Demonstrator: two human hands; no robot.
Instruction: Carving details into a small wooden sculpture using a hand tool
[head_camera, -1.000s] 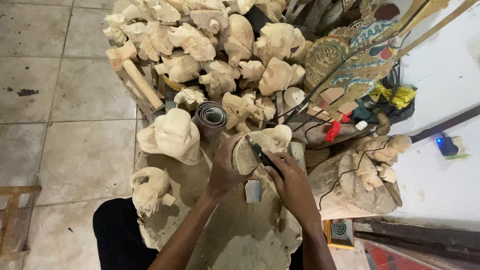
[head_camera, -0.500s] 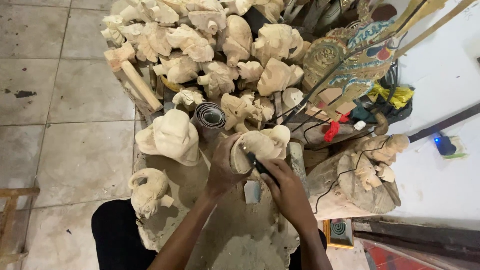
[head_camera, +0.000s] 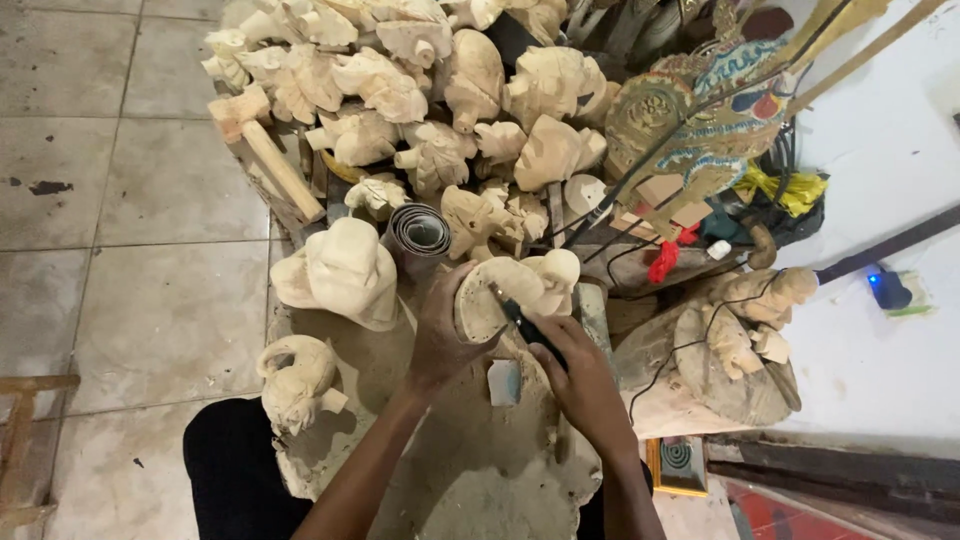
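On the dusty bench (head_camera: 470, 480) before me, going from the left, two rough pale figures (head_camera: 340, 270) are sitting uncut. My left hand (head_camera: 445, 335) is wrapping its fingers around the pale wooden carving (head_camera: 500, 295), propping it upright. My right hand (head_camera: 585, 375) is pinching a dark-handled tool (head_camera: 525, 325), its tip seemingly touching the wood. I am judging the shape blocked out, with finer cutting left.

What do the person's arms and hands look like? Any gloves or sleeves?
No gloves and no sleeves in view. The left hand and the right hand are both bare, and both forearms are uncovered right down to the picture's bottom edge. No watch, ring or bracelet shows on either one.
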